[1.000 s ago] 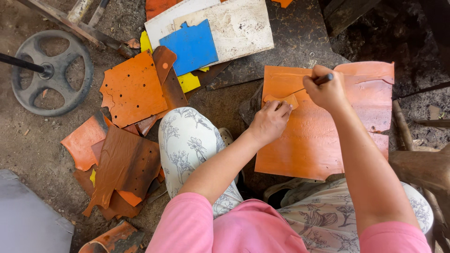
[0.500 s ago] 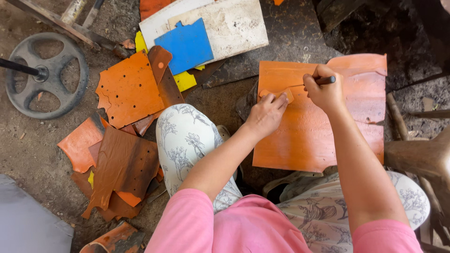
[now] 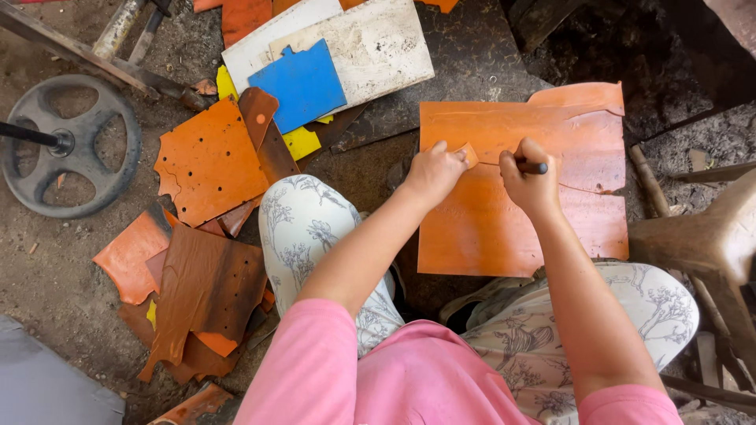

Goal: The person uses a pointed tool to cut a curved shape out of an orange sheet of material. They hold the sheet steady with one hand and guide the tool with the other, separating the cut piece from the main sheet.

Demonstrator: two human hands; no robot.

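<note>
Head view: the left hand (image 3: 431, 171) pins a small template (image 3: 468, 153) flat on the orange sheet (image 3: 504, 220) on the ground, while the right hand (image 3: 532, 182) is closed around a dark pen (image 3: 534, 167) beside it. Tracing looks underway; the next stroke likely needs the template held steady.

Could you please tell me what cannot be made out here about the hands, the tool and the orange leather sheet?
- Head view: the dark tool is mostly hidden inside the right hand; its tip and kind cannot be told.
- The small piece under the left hand is half covered by fingers.
- The orange sheet has its lower edge hidden by the person's knee.
- The grey wheel is cut by the left edge.
</note>
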